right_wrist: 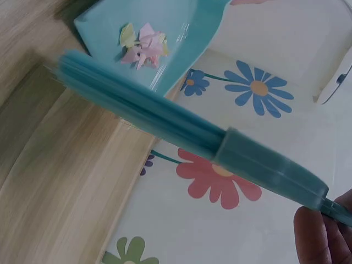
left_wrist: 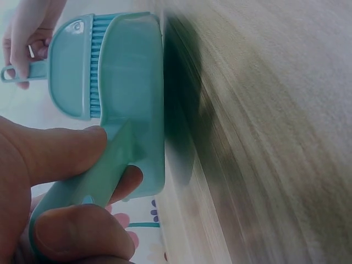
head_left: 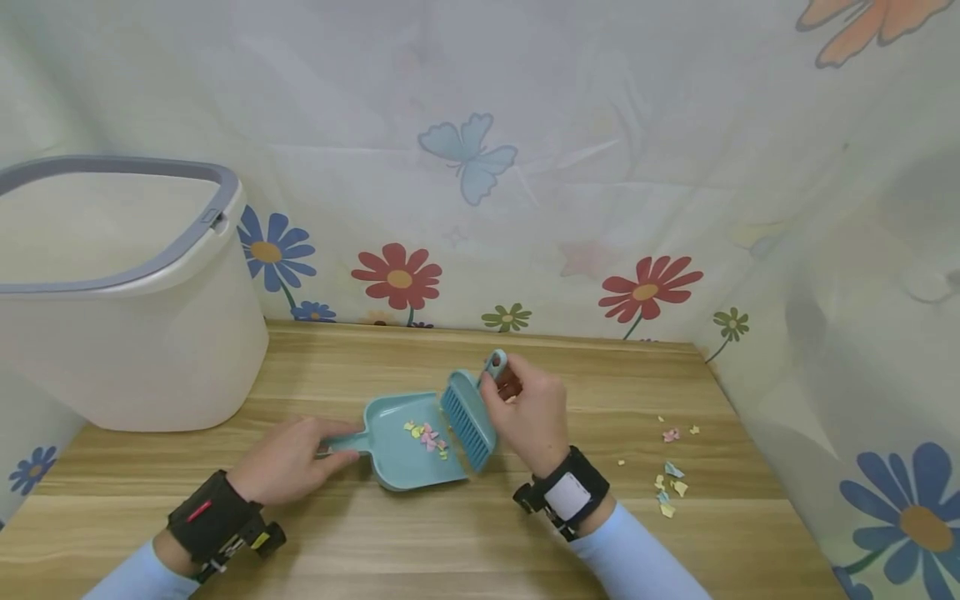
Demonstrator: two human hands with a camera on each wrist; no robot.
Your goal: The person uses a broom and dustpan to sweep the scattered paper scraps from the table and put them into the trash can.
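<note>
A teal dustpan [head_left: 408, 442] lies near the middle of the wooden surface [head_left: 420, 542], with a few pastel paper scraps [head_left: 427, 435] inside it. The left hand [head_left: 288, 458] curls its fingers [left_wrist: 82, 231] and thumb round the dustpan's handle. The right hand [head_left: 528, 412] pinches the handle of a small teal brush [head_left: 468, 417], whose bristles rest at the dustpan's open edge. More paper bits [head_left: 670, 483] lie scattered to the right. A white bin [head_left: 120, 292] stands at the back left, before a flowered curtain [head_left: 525, 167].
</note>
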